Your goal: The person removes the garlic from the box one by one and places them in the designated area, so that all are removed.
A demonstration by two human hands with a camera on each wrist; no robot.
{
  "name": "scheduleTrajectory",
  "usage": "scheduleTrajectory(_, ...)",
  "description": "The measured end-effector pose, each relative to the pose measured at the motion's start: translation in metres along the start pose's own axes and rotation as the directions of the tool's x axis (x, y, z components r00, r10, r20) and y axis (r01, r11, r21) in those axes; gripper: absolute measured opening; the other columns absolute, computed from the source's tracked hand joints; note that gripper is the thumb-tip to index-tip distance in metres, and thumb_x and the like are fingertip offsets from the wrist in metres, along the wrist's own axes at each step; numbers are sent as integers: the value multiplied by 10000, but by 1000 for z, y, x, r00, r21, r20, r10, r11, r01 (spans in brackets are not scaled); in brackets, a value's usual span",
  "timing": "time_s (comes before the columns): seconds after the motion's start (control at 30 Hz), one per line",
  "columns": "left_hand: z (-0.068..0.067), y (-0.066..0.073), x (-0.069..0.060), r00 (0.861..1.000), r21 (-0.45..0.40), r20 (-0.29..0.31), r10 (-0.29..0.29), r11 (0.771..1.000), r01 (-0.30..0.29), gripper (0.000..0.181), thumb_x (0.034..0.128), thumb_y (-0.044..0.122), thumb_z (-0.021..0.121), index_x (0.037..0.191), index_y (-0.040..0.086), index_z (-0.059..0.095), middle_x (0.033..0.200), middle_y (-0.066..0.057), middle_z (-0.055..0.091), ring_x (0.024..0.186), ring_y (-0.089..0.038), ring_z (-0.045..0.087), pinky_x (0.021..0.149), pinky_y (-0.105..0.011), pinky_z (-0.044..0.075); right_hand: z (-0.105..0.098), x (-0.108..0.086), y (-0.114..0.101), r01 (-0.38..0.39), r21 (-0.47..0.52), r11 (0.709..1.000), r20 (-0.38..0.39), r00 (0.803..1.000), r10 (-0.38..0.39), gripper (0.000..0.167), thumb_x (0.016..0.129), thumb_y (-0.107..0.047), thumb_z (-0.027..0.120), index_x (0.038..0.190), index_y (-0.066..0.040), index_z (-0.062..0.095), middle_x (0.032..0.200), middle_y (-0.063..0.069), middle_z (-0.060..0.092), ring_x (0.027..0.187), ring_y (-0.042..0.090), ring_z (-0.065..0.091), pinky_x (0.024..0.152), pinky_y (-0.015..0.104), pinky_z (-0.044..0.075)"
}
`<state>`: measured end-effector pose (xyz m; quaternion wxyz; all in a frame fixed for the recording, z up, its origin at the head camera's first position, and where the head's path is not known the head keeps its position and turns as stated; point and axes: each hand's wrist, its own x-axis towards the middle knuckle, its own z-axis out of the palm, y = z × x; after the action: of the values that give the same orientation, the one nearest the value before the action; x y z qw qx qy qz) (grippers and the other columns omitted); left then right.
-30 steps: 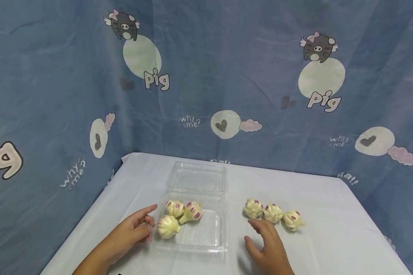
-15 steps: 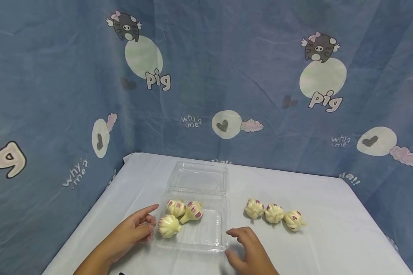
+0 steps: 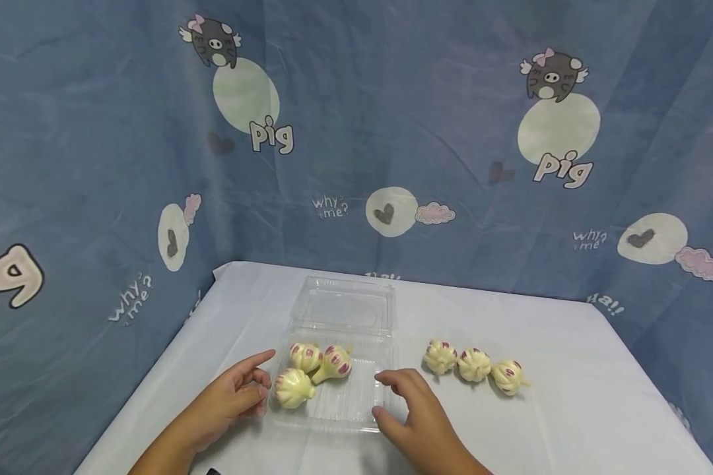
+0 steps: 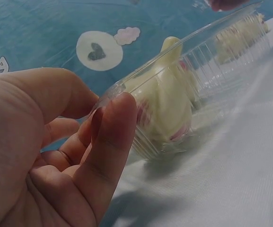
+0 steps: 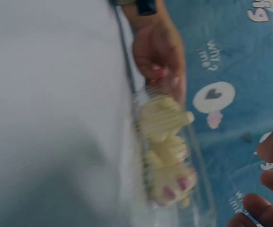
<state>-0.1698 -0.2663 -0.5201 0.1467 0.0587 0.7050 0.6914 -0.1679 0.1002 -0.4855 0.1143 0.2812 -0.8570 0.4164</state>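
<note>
A clear plastic clamshell box (image 3: pixel 356 412) lies on the table with its lid (image 3: pixel 347 305) folded back. Three garlic bulbs (image 3: pixel 294 388) sit together in its left half. At the box's left edge is my left hand (image 3: pixel 228 402); in the left wrist view its thumb (image 4: pixel 117 127) and index finger pinch the rim. My right hand (image 3: pixel 418 415) hovers over the box's right edge, thumb and fingers apart, holding nothing. The right wrist view catches only some of its fingers (image 5: pixel 264 208) at the right border.
Right of the box, three more garlic bulbs (image 3: pixel 474 365) lie in a row on the white tablecloth (image 3: pixel 594 402). A blue patterned curtain (image 3: pixel 463 132) hangs behind and to the left. A small dark object (image 3: pixel 212 472) shows at the bottom edge.
My right hand has moved left, from in front of the row of garlic bulbs to the box's right edge. My left hand stays at the box's left edge; the bulbs have not moved.
</note>
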Motion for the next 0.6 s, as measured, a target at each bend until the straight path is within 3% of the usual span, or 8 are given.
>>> scheduleTrajectory(0.3,-1,0,-1,1000,-13,9,9,1000,-9,772,998,11,586,1645,-31,167,1126,-57,508,833,-85,582,762,-283,595,11,18,-17,-116,156,981,179,980,88,398,951,-186,748,1328,-161,622,1319,7,612,1234,176,620,1049,348,550)
scheduleTrajectory(0.47,-1,0,-1,1000,-9,26,-1,1000,1,776,1011,45,594,1650,-17,157,1123,-51,517,821,-85,578,766,-289,590,22,22,-19,-153,240,959,237,967,95,401,964,-195,740,1341,-133,616,1358,44,598,1257,211,608,1063,307,535)
scheduleTrajectory(0.6,-1,1,1,1000,-12,25,2,1000,-2,779,1015,57,600,1655,-1,158,1128,-54,516,821,-88,579,773,-294,592,28,29,-22,-160,252,954,268,959,90,425,968,-210,739,1363,-121,609,1377,56,596,1276,197,597,1071,283,524)
